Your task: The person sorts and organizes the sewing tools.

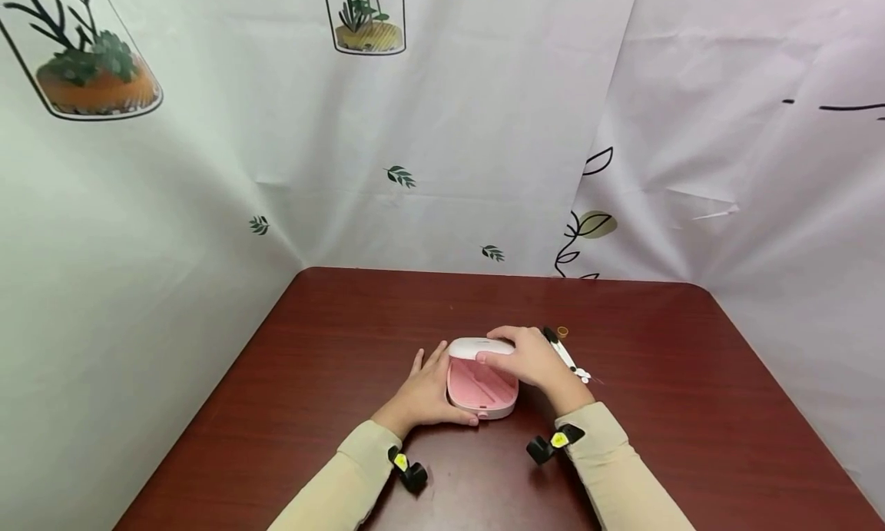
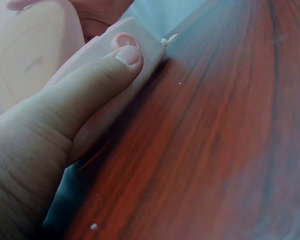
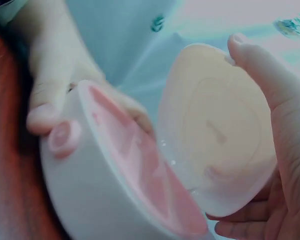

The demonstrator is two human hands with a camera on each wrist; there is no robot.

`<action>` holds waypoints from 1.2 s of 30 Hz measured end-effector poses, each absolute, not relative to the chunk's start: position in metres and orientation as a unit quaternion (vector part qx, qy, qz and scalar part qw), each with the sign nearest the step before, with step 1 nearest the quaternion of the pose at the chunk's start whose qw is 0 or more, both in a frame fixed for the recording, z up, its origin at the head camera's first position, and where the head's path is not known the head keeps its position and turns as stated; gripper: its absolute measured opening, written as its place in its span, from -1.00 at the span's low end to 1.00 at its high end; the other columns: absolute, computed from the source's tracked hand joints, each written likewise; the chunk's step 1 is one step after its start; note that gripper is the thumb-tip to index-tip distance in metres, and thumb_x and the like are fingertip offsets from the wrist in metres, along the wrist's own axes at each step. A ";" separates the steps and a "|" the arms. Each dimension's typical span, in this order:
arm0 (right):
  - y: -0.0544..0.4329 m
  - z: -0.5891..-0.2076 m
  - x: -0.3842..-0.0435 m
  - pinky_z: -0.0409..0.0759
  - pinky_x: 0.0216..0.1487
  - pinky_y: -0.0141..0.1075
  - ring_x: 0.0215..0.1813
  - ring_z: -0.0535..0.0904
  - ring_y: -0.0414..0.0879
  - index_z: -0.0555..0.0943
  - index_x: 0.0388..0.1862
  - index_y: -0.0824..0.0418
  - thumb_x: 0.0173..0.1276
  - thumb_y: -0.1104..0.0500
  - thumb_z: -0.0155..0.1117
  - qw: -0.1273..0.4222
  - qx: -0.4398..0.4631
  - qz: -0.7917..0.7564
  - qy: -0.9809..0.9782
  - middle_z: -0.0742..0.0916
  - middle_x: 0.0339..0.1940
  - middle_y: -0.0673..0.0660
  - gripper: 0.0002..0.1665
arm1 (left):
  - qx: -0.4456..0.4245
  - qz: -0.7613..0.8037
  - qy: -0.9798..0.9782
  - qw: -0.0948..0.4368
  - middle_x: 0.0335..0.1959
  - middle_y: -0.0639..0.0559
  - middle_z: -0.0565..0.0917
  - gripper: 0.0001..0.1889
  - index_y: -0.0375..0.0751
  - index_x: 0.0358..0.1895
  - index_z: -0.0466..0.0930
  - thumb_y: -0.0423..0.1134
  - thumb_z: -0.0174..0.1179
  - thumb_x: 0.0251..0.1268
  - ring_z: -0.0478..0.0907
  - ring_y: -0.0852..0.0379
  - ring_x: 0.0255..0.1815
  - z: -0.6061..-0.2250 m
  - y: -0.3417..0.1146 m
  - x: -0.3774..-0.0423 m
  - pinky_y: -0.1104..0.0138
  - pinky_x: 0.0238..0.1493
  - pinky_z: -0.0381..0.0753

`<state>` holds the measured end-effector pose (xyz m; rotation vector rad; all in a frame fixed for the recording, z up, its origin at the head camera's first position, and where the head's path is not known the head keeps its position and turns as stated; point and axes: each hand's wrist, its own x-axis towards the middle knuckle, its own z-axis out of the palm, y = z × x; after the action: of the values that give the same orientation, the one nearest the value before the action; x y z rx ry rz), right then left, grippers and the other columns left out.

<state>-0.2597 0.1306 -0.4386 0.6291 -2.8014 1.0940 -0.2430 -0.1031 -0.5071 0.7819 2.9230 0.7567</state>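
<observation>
A small white case (image 1: 499,413) with a pink compartment (image 1: 480,385) sits on the table, its hinged lid (image 1: 465,348) raised. My left hand (image 1: 427,393) grips the case from the left side, thumb along the front wall. In the left wrist view that thumb touches the round pink clasp (image 2: 121,39). My right hand (image 1: 528,358) holds the lid by its right edge, the thumb on the inner face and the fingers behind. No loose item shows inside the pink compartment in the right wrist view, though part of it is out of sight.
Right behind my right hand lie a slim white-and-black item (image 1: 565,354) with a white flower-like end and a small gold ring-shaped piece (image 1: 563,331). The reddish-brown table (image 1: 311,408) runs back to a printed white curtain (image 1: 470,131) around it.
</observation>
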 end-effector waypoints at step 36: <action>0.123 -0.469 -0.291 0.11 0.49 0.27 0.61 0.05 0.28 0.01 0.68 0.09 0.68 -0.21 -0.44 0.165 0.106 0.397 -0.897 0.25 0.60 0.32 -0.26 | 0.250 0.252 0.935 -0.010 0.52 0.17 0.30 0.31 0.07 0.56 0.07 0.55 0.43 -0.36 -0.07 -0.03 0.65 -0.507 -0.101 -0.243 -0.22 0.53 -0.22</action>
<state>-0.2911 0.1232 -0.4685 0.3007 -2.5539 1.1316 -0.2433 -0.1011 -0.5068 0.7917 2.9554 0.7981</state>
